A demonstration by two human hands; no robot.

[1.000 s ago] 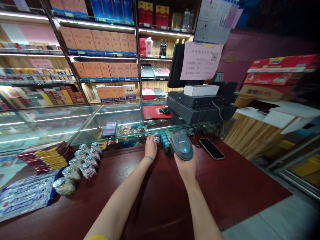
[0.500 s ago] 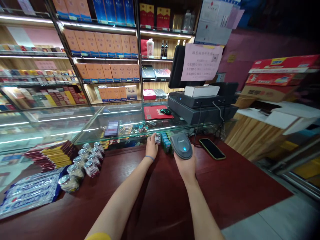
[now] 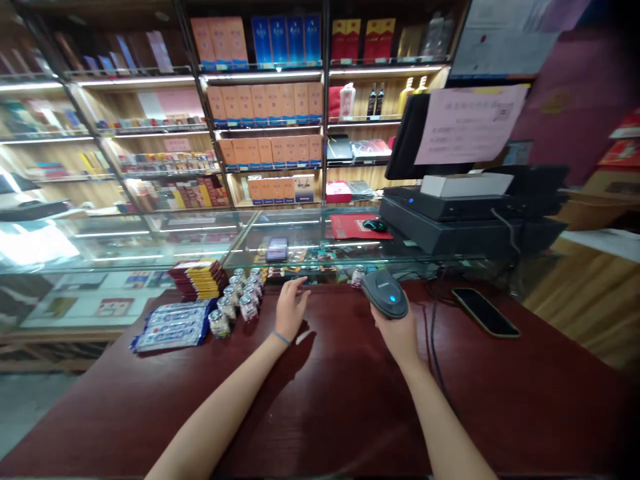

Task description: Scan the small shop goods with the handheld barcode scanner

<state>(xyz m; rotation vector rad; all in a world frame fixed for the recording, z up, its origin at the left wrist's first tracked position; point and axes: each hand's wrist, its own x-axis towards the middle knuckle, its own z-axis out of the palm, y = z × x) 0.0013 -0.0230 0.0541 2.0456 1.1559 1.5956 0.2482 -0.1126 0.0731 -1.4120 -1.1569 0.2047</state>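
My right hand [image 3: 399, 335] grips a dark grey barcode scanner [image 3: 384, 294] with a lit blue light, held above the dark red counter. Just left of the scanner's head stands a small lidded jar [image 3: 357, 276]. My left hand [image 3: 291, 311], wearing a thin blue band, hovers over the counter with thumb and fingers apart and nothing in it. Nearest to it on the left are several clear jars with silvery lids [image 3: 249, 308] in rows. Beyond them lie a stack of red and yellow packets [image 3: 203, 280] and flat blue-and-white packages [image 3: 175, 325].
A phone [image 3: 486, 311] lies at the right, with a black cable [image 3: 434, 347] running beside my right arm. Behind the counter are a glass showcase [image 3: 305, 230], a mouse [image 3: 375, 225] on a red mat and a monitor [image 3: 406, 137]. Stocked shelves line the back wall.
My view has swung left. My left hand has drawn away from the small jar, leftward towards the jar rows. The green items beside the scanner no longer show. The scanner stays in my right hand.
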